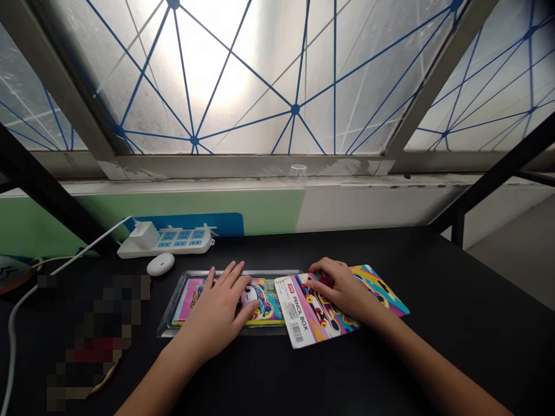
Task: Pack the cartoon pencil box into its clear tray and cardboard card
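My left hand [221, 300] lies flat with its fingers spread on a colourful cartoon pencil box [264, 300], covering much of its left half. The pencil box rests in a shallow clear plastic tray [170, 315]. My right hand [342, 286] is on a bright printed backing card [318, 315], thumb across its face and fingers curled at its far edge. White lettering space on the card's left end reads "PENCIL BOX" above a barcode. The card lies slanted over the tray's right end and hides that end of the pencil box.
A white power strip [186, 241] with a plugged-in adapter [144, 235] stands by the wall. Before it sits a white oval case [160, 264]. A white cable [13, 335] runs down the left side. A clear cup [298, 171] stands on the window ledge. A blurred-out item lies at left.
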Available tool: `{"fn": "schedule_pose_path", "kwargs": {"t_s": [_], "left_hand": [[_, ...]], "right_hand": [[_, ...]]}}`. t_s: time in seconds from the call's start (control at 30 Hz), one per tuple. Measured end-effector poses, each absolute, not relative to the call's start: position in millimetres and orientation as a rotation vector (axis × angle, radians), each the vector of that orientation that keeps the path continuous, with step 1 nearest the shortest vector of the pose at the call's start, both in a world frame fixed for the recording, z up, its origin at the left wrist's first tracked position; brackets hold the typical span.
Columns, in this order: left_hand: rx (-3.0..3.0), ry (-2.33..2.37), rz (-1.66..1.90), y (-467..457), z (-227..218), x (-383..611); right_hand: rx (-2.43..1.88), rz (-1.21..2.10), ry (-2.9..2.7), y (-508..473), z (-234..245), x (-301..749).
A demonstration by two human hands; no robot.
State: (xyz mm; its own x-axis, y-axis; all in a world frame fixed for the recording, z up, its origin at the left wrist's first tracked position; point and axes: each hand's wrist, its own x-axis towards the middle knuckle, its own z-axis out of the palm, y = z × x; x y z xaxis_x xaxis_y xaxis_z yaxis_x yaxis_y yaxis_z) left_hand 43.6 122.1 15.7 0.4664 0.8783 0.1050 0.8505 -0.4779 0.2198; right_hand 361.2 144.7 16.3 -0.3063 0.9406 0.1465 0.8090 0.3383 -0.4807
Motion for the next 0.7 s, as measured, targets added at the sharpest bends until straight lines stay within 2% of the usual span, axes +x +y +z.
{"fn": "schedule_pose_path", "kwargs": {"t_s": [0.17, 0.7], "left_hand": [[2.613, 1.499, 0.333, 123, 13, 41], [2.602, 1.476, 0.327, 122, 18, 40]], "right_hand": [[-1.568, 0.62, -2.225, 143, 16, 361], [-1.698, 0.63, -2.086, 157, 21, 403]]}}
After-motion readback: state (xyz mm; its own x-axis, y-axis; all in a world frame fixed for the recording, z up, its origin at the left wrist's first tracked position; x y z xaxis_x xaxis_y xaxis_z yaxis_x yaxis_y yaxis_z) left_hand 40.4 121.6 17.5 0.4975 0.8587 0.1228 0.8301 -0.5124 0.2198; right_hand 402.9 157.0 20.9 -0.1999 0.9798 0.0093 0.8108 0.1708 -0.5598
